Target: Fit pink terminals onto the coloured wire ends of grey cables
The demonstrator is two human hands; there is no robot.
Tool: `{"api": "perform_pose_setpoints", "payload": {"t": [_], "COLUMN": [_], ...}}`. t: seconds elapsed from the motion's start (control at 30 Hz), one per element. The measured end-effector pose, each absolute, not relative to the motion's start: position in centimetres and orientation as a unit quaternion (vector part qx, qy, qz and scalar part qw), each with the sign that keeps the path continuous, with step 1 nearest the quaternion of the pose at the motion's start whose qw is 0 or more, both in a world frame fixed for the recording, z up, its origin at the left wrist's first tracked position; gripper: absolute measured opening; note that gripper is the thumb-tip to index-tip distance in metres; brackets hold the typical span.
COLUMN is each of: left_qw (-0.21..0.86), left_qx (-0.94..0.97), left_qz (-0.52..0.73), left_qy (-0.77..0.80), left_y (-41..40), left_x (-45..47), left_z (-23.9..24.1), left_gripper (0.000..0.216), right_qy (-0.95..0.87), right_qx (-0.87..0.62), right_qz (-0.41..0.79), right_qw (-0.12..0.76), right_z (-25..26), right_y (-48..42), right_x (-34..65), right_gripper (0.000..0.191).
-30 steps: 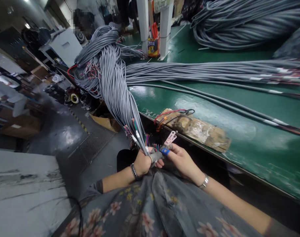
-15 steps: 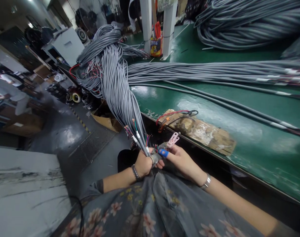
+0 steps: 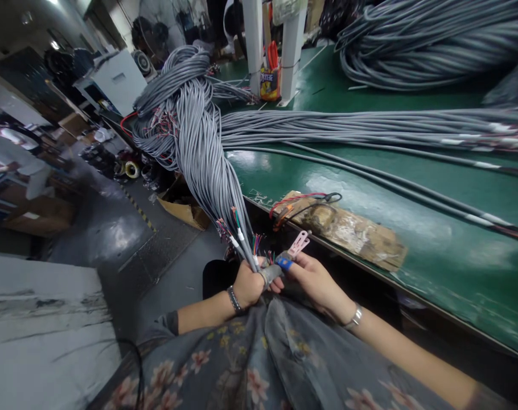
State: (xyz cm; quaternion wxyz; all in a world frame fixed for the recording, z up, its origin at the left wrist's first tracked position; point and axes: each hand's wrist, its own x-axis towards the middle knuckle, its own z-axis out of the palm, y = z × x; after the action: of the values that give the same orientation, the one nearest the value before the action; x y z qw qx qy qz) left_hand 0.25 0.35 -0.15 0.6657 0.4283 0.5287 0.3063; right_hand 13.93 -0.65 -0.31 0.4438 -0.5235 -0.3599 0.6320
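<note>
- The left hand [image 3: 248, 285] is curled tight around the lower ends of a bundle of grey cables [image 3: 208, 142], which slopes down to it from the bench.
- The right hand [image 3: 314, 279], a blue band [image 3: 283, 262] round its thumb, narrows to a pinch beside the left; I cannot tell exactly what is between its fingers.
- A pink clip [image 3: 299, 244] with slotted arms juts out just beyond that pinch.
- The glossy green bench [image 3: 434, 182] edges in close; its near rim bears one rough, stained wooden board [image 3: 348, 230] with red and black leads on it.
- More grey cables lie along the bench, too many to count, two of them set apart nearest me, white-sleeved towards their ends.
- Two white posts rise behind, one printed pouch [image 3: 270, 83] of red-handled tools between them.
- One thick cable coil [image 3: 421, 51] fills the far right; an open cardboard box [image 3: 186, 208] sits below the bundle.
</note>
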Motion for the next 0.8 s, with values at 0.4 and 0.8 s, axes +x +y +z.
{"api": "perform_pose_setpoints", "payload": {"t": [0.4, 0.8], "left_qw": [0.658, 0.661], "left_qx": [0.446, 0.418], "left_qz": [0.299, 0.323], "left_qy": [0.528, 0.533], "left_y": [0.11, -0.07], "left_x": [0.08, 0.32], "left_z": [-0.14, 0.28], "left_gripper": [0.043, 0.052], "right_qy": [-0.369, -0.261], "right_qx": [-0.482, -0.499], "right_qz": [0.666, 0.676], "right_qw": [0.434, 0.474], "right_z": [-0.36, -0.49], "right_y": [-0.55, -0.74], "right_x": [13.91, 13.94], "right_gripper": [0.044, 0.043]}}
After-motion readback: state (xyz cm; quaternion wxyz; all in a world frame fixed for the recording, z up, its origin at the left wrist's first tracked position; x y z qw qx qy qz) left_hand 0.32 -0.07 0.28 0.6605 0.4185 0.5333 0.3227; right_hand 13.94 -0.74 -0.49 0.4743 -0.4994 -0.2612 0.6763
